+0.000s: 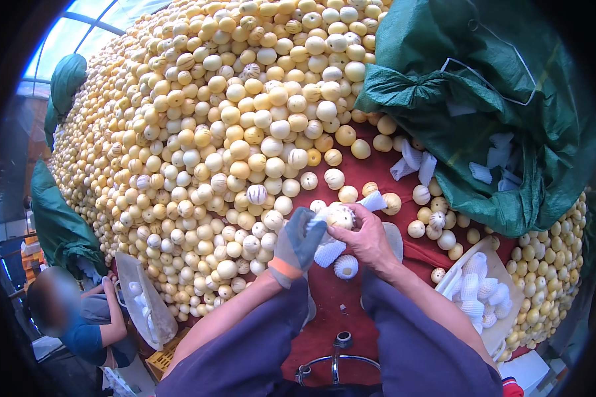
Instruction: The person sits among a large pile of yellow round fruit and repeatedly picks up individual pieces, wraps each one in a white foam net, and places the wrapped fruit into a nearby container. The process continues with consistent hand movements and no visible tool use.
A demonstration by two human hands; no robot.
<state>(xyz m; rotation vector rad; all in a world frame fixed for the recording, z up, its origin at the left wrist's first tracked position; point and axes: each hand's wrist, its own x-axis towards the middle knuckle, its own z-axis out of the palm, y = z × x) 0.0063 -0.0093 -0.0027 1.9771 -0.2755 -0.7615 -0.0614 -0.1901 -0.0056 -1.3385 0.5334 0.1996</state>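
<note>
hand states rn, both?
Left hand: gloved, fingers curled at the left side of a pale round fruit; exact grip can't be told.
Right hand: bare, closed on that fruit's right side.

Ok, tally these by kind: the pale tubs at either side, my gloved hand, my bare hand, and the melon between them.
Pale tubs: 2
Gloved left hand: 1
Bare right hand: 1
Striped melon between the hands: 1
Total: 5
</note>
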